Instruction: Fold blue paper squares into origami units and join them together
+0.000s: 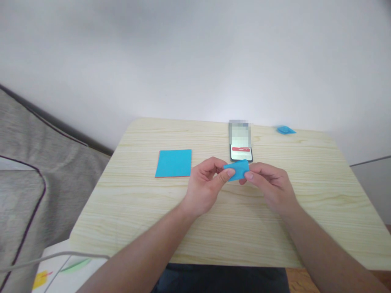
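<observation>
Between my two hands is a small folded piece of blue paper (239, 170), held up over the table. My left hand (206, 185) pinches its left end, with the thumb on the near face. At the right end, my right hand (271, 185) grips the lower corner between thumb and fingers. The fingers behind the paper are partly hidden. A square stack of paper (174, 163), blue on top with a red edge showing below, lies on the table to the left of my left hand.
A phone (241, 154) with a lit, partly blurred screen lies just beyond my hands. A folded blue paper shape (285, 130) sits at the far right of the wooden table (128, 211). A white wall (183, 61) stands behind, and grey fabric (67, 175) is on the left.
</observation>
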A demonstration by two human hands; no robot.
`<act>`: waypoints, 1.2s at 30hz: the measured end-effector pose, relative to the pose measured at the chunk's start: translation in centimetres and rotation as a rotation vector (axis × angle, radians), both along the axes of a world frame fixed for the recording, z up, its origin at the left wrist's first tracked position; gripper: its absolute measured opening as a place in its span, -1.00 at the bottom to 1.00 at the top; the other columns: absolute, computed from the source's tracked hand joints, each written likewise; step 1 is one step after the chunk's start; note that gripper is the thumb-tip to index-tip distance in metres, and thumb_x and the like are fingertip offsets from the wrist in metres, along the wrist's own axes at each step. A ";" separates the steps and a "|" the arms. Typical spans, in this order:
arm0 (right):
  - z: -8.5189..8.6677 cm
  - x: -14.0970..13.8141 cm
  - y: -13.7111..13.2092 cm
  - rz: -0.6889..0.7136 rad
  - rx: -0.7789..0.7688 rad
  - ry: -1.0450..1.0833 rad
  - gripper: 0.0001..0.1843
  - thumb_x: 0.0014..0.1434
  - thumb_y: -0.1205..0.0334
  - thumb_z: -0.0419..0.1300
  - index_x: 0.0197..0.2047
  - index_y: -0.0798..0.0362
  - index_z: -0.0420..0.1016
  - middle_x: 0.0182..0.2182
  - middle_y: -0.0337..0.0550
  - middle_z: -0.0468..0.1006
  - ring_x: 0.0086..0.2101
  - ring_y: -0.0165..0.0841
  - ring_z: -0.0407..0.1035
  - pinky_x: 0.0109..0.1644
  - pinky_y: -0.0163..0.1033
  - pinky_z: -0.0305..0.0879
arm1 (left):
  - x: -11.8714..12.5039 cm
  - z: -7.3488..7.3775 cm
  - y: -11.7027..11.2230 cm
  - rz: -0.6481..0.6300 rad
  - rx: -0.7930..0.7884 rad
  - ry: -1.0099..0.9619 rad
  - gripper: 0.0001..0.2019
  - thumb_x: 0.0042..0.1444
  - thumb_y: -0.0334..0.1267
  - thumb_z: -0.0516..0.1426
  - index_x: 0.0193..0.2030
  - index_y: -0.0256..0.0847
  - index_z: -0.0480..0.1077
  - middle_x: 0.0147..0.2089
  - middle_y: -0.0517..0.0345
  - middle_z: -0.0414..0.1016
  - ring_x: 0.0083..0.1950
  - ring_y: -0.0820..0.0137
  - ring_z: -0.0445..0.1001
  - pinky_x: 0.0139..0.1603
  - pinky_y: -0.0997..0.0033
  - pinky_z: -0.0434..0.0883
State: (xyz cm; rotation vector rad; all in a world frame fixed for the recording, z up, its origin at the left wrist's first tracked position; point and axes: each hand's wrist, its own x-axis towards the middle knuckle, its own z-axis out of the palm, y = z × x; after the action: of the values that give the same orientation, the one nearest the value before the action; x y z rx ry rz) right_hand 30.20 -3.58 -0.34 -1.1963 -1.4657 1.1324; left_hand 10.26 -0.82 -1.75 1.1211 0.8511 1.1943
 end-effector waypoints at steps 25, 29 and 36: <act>0.1 -0.7 -0.7 -0.151 0.129 -0.216 -0.74 0.37 0.09 0.25 -0.34 0.00 0.58 -0.41 -0.21 0.56 -0.38 -0.36 0.39 -0.30 -0.22 0.24 | 0.1 0.3 -0.7 -0.208 0.017 0.209 -0.67 0.27 -0.05 0.26 -0.39 -0.27 0.46 -0.41 0.18 0.45 -0.33 0.46 0.31 -0.29 0.41 0.22; 0.1 -0.7 -0.6 -0.146 0.056 -0.135 -0.71 0.36 0.05 0.27 -0.36 0.00 0.58 -0.44 -0.22 0.58 -0.38 -0.37 0.42 -0.28 -0.25 0.30 | 0.1 0.4 -0.7 -0.190 0.032 0.210 -0.66 0.26 -0.05 0.27 -0.40 -0.27 0.45 -0.42 0.17 0.46 -0.33 0.44 0.33 -0.28 0.39 0.23; 0.2 -0.3 -0.2 0.085 -0.029 -0.121 -0.70 0.41 0.03 0.20 -0.30 -0.02 0.60 -0.37 -0.22 0.60 -0.29 -0.33 0.47 -0.20 -0.23 0.34 | -0.2 0.4 -0.6 -0.230 0.073 0.191 -0.70 0.31 -0.06 0.22 -0.34 -0.25 0.49 -0.33 0.12 0.55 -0.27 0.40 0.39 -0.18 0.36 0.30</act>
State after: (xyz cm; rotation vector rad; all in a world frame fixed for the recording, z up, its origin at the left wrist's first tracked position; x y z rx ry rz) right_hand 29.88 -3.80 -0.14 -1.2514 -1.6098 1.1594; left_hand 10.10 -1.40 -1.36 1.3697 0.8021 0.9447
